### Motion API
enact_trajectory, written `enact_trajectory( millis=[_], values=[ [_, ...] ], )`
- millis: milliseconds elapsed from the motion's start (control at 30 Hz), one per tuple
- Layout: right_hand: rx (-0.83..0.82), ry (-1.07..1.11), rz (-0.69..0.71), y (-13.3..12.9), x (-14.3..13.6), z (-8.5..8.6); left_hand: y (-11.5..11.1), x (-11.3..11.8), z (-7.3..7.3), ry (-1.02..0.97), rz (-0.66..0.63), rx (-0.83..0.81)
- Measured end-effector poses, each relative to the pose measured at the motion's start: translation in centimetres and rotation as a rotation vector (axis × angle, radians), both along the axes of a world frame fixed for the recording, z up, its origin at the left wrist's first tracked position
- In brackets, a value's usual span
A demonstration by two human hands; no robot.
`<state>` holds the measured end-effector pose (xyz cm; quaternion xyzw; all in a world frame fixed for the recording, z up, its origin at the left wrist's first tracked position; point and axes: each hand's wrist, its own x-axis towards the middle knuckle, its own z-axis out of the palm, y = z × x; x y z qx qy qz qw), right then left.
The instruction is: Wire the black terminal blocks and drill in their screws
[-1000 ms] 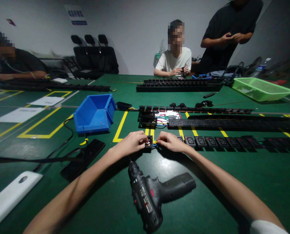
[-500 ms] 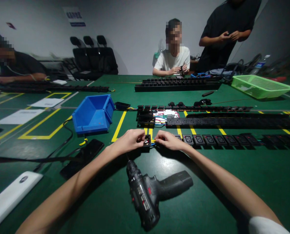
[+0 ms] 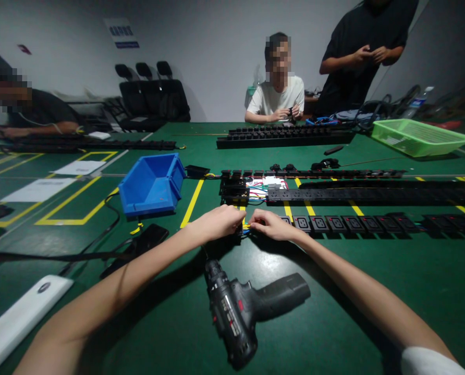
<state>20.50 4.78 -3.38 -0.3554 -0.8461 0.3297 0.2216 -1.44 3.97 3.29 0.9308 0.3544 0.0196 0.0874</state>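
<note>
My left hand [image 3: 225, 221] is closed, its curled fingers over a small black housing [image 3: 239, 234] that they mostly cover. What the fingertips pinch is hidden. Close beside it, my right hand [image 3: 272, 225] is closed on the yellow and blue wires [image 3: 247, 228] that come out of the housing. A row of black socket modules [image 3: 319, 224] stretches to the right behind my right hand. Nearer to me, a black cordless drill [image 3: 230, 312] lies on its side on the green table, its handle to the right.
Behind my hands lies a long black socket strip [image 3: 353, 197] with exposed wiring. A blue bin [image 3: 150, 185], a black phone [image 3: 150, 239] and a white bar [image 3: 25, 317] are left. A green basket [image 3: 424, 138] stands far right. Several people work around the table.
My left hand has shifted right and now covers most of the black housing, whose inside showed before. My right hand has stayed at the wires.
</note>
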Motion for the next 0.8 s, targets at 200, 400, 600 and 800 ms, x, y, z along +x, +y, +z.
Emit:
enact_trajectory(
  millis=[200,400,600,800],
  values=[
    [-0.001,0.007,0.001,0.0,0.0,-0.1,0.0,0.6,0.5,0.039,0.011,0.004],
    [-0.008,0.011,-0.006,0.0,0.0,0.1,-0.5,-1.8,-0.6,-0.19,0.009,0.084],
    [-0.01,0.019,-0.009,0.0,0.0,0.1,-1.7,-4.9,-3.5,-0.324,0.135,-0.083],
    [0.003,0.038,-0.002,-0.2,-0.1,0.4,-1.4,-4.9,-4.2,-0.418,0.126,-0.085]
  ],
)
